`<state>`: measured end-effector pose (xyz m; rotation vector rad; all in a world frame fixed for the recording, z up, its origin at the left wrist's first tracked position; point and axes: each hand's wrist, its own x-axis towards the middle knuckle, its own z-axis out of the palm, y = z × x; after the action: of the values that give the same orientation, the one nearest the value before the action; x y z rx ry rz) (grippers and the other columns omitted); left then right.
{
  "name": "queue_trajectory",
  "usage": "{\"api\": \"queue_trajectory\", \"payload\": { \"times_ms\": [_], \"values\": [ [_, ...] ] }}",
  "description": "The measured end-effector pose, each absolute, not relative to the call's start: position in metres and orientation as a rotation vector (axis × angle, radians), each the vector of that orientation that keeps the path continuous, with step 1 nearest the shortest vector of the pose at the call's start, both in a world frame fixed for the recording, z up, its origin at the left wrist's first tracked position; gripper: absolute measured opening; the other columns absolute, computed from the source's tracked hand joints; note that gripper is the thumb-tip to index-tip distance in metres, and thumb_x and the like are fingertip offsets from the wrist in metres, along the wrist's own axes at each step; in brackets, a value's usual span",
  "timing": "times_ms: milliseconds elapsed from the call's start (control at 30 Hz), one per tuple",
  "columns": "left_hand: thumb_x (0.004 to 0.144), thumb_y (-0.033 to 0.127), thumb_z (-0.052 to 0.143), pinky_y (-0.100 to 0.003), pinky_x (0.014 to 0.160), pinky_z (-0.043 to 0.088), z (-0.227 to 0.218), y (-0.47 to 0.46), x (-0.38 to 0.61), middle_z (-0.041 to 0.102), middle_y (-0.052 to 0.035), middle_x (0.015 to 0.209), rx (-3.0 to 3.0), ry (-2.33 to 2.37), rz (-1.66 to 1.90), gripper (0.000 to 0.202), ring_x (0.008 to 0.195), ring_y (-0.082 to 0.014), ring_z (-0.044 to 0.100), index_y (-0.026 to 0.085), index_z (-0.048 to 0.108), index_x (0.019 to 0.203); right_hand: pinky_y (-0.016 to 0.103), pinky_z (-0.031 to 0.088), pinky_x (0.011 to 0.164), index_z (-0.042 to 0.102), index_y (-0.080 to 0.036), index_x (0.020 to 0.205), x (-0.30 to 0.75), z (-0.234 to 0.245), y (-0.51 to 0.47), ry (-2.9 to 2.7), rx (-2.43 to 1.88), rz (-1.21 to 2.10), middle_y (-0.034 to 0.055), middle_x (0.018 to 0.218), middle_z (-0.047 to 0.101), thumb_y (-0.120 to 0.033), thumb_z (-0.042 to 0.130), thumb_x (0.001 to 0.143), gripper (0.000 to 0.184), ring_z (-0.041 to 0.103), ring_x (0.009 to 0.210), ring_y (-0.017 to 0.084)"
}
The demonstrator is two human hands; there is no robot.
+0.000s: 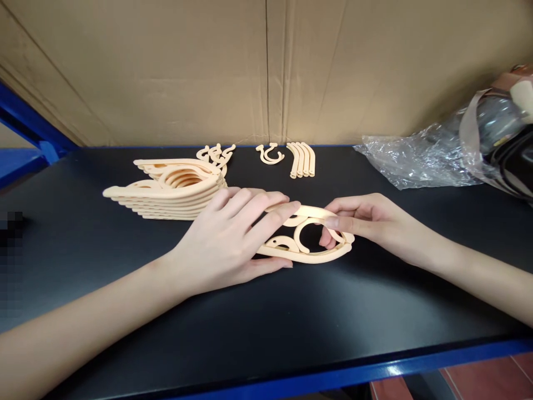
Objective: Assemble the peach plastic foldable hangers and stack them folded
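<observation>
Between my two hands is a cream plastic folding hanger (320, 258), its arms folded together and its curved hook lying inside the loop. My left hand (237, 233) wraps over the hanger's left end, fingers on the far arm and thumb along the near one, hiding that end. With thumb and fingers, my right hand (362, 219) pinches the far arm near the rounded right end. Just beyond my left hand lies a stack of folded hangers (166, 194), partly covered by that hand.
Loose hooks (214, 155) lie behind the stack, with a few more hooks (270, 154) farther right. Several curved arm pieces (302, 160) sit side by side near the cardboard wall (187, 72). A clear plastic bag (428, 158) rests at the back right of the black table (312, 322).
</observation>
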<state>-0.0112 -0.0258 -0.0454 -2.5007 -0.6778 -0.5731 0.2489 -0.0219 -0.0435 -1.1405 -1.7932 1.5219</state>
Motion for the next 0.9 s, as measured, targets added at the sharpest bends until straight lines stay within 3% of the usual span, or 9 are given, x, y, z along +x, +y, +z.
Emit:
{"api": "queue_trajectory", "payload": {
  "times_ms": [400, 733, 900],
  "values": [
    [0.086, 0.047, 0.068, -0.039, 0.083, 0.042, -0.045, -0.025, -0.011, 0.065, -0.0157, 0.120, -2.524, -0.685, -0.589, 0.060, 0.104, -0.0303, 0.059, 0.008, 0.051, 0.128, 0.023, 0.056, 0.071, 0.076, -0.023, 0.100, 0.249, -0.045, -0.021, -1.665, -1.072, 1.617, -0.0004, 0.081, 0.076, -0.033, 0.071, 0.086, 0.017, 0.072, 0.074, 0.014],
    [0.090, 0.049, 0.061, -0.040, 0.079, 0.042, -0.035, -0.026, -0.012, 0.067, -0.0141, 0.119, -2.449, -0.627, -0.466, 0.058, 0.098, -0.0295, 0.062, 0.008, 0.053, 0.130, 0.023, 0.057, 0.074, 0.074, -0.024, 0.107, 0.249, -0.046, -0.020, -1.674, -1.026, 1.592, 0.0010, 0.089, 0.077, -0.031, 0.071, 0.087, 0.021, 0.073, 0.083, 0.015],
    [0.095, 0.037, 0.052, -0.041, 0.081, 0.044, -0.027, -0.033, -0.004, 0.068, -0.0147, 0.114, -2.342, -0.592, -0.344, 0.050, 0.098, -0.0287, 0.062, 0.002, 0.054, 0.130, 0.019, 0.054, 0.074, 0.074, -0.026, 0.103, 0.247, -0.044, -0.022, -1.671, -0.961, 1.608, -0.0010, 0.092, 0.077, -0.031, 0.072, 0.086, 0.017, 0.072, 0.085, 0.012]
  ]
}}
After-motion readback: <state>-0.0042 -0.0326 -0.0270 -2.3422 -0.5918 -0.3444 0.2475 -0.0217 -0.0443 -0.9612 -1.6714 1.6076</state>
